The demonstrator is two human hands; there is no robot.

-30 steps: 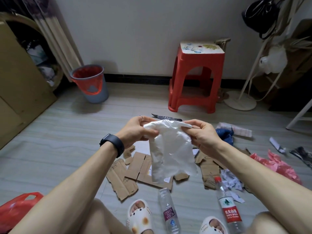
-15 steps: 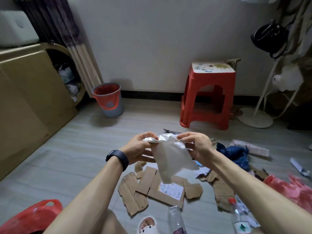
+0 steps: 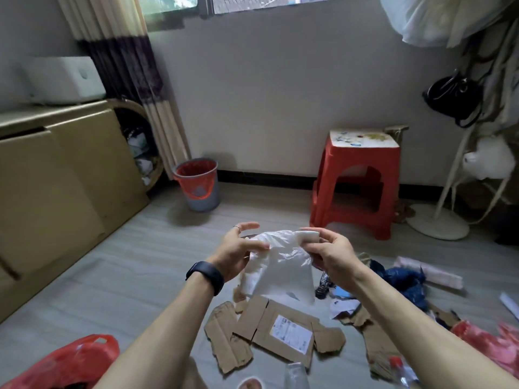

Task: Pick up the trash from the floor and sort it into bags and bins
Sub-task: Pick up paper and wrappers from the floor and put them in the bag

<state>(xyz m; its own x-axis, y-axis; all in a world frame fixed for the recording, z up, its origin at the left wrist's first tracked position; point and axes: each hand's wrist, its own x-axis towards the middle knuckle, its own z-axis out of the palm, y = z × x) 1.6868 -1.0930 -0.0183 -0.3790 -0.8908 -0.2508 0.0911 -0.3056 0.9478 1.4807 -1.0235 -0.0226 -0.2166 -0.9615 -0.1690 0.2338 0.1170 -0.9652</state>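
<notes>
White plastic bag (image 3: 280, 270): mouth now pulled wider than a moment ago. Left hand (image 3: 236, 254) and right hand (image 3: 331, 254) each pinch its rim. Judged nearly ready to take the floor's cardboard (image 3: 280, 332).

Both arms reach forward, bare. The left hand (image 3: 237, 252) and right hand (image 3: 332, 252) each pinch the top of a white bag (image 3: 283, 273).
</notes>
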